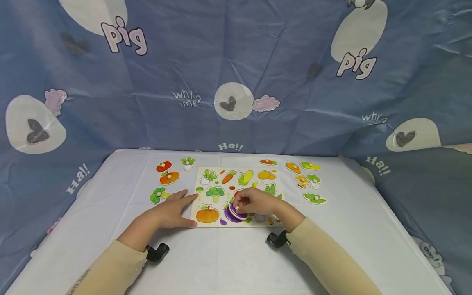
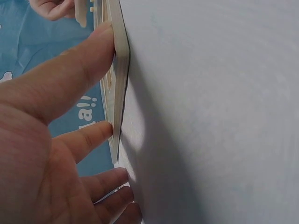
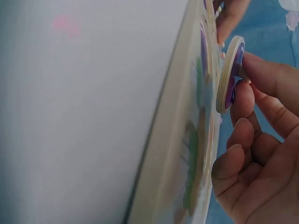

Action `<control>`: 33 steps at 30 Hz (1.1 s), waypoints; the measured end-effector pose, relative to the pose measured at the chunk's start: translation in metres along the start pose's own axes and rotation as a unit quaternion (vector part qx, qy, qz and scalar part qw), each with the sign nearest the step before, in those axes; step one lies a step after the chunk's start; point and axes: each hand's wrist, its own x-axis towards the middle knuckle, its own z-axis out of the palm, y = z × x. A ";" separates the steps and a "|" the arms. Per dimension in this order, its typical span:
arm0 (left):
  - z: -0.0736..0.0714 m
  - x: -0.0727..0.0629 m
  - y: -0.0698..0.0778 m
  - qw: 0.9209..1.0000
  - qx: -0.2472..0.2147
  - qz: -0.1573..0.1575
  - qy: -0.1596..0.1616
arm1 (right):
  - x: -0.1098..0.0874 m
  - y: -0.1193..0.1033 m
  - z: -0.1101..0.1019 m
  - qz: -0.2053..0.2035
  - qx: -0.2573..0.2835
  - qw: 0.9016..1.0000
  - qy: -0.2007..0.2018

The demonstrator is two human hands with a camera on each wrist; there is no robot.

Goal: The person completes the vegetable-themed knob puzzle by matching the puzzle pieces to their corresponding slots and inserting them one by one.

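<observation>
A wooden vegetable puzzle board (image 1: 217,225) lies flat on the white table. Along its left edge rests my left hand (image 1: 170,210), thumb and index fingertip touching the board's side and the other fingers spread. Over the lower middle of the board, my right hand (image 1: 256,200) pinches the small knob of a purple eggplant puzzle piece (image 3: 229,77) between thumb and index finger. In the right wrist view the piece is tilted and held close above the board. In the head view it overlaps the printed eggplant picture. My hand hides part of the board's right half.
Left of the board lie knobbed pieces: a tomato (image 1: 164,166), a pumpkin (image 1: 169,178), a broccoli (image 1: 158,195) and a leafy radish (image 1: 188,163). Several more, including a carrot (image 1: 268,162) and a corn (image 1: 310,166), lie at the back right. A blue patterned cloth (image 1: 236,135) hangs behind.
</observation>
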 end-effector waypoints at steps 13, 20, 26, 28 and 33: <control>-0.002 0.000 -0.002 1.000 0.001 0.006 0.005 | 0.016 -0.008 0.013 0.019 -0.048 0.999 0.003; -0.001 0.001 -0.004 1.000 0.004 0.007 0.006 | 0.016 -0.016 0.016 0.047 -0.067 0.996 0.017; -0.001 0.001 -0.003 1.000 0.004 0.006 0.006 | 0.015 -0.020 0.017 0.066 -0.061 0.996 0.019; -0.001 0.000 -0.001 1.000 0.003 0.006 0.004 | 0.015 -0.019 0.017 0.072 -0.058 0.996 0.020; -0.001 0.000 0.001 1.000 0.002 0.005 0.002 | 0.013 -0.017 0.018 0.076 -0.042 0.996 0.017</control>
